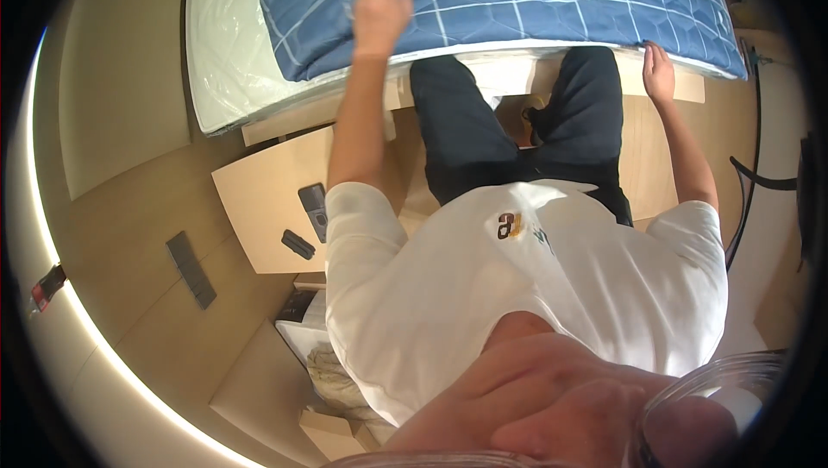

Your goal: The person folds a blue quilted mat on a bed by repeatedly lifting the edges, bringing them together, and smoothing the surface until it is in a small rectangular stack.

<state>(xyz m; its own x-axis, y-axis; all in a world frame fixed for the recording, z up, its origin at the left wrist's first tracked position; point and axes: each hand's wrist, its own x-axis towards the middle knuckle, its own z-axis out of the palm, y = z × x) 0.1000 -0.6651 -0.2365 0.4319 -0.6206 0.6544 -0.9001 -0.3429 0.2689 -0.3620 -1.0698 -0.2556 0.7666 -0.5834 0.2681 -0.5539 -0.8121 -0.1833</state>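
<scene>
A blue quilted mattress pad point(550, 15) with white grid lines and white printed writing covers most of a mattress point(223, 70) wrapped in clear plastic. Over the pad's left part reaches my left hand point(380, 15), slightly blurred, thumb held away from the fingers. Nothing shows in its grasp, though its fingertips reach the top of the picture. At the near edge of the pad, right of my knees, rests my right hand point(658, 76). Its fingertips touch the edge; whether they pinch it is hidden.
My knees meet the bed's near side. A light wooden surface point(272, 190) to the left holds a phone point(313, 209) and a small dark case point(298, 245). Further left are a grey panel point(191, 269) and a bright light strip point(123, 364). A dark strap point(763, 182) hangs at right.
</scene>
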